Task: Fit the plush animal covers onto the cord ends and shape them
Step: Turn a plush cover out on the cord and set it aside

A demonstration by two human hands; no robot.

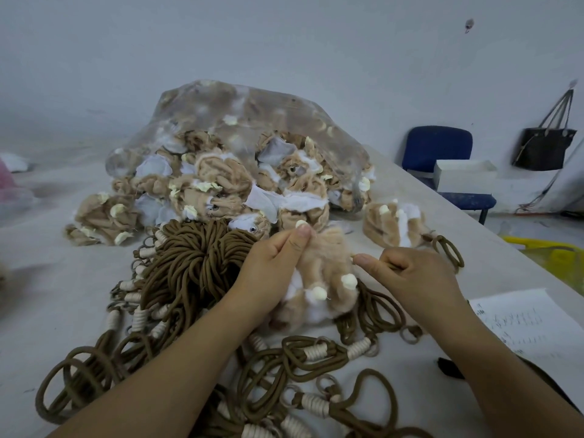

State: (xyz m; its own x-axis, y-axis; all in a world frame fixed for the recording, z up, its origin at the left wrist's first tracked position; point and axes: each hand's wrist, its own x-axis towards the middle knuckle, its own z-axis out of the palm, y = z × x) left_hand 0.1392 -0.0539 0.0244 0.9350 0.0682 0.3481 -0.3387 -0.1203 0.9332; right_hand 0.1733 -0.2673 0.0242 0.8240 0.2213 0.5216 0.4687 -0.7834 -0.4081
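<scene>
A tan and white plush animal cover (319, 279) with cream tips lies on the table between my hands. My left hand (275, 263) pinches its upper edge with thumb and fingers. My right hand (407, 273) pinches the cover's right side, fingers curled; a brown cord passes under this hand. A bundle of brown cords (192, 267) with cream-wrapped ends lies left of the cover, and loose cord loops (300, 358) spread toward me. A finished cover (392, 224) with a cord loop lies at the right.
A clear plastic bag (252, 115) spills a heap of plush covers (205, 184) at the back of the table. A printed sheet (531, 324) lies at the right edge. Beyond the table stand a blue chair (439, 147), a white box (464, 177), and a yellow bin (559, 257).
</scene>
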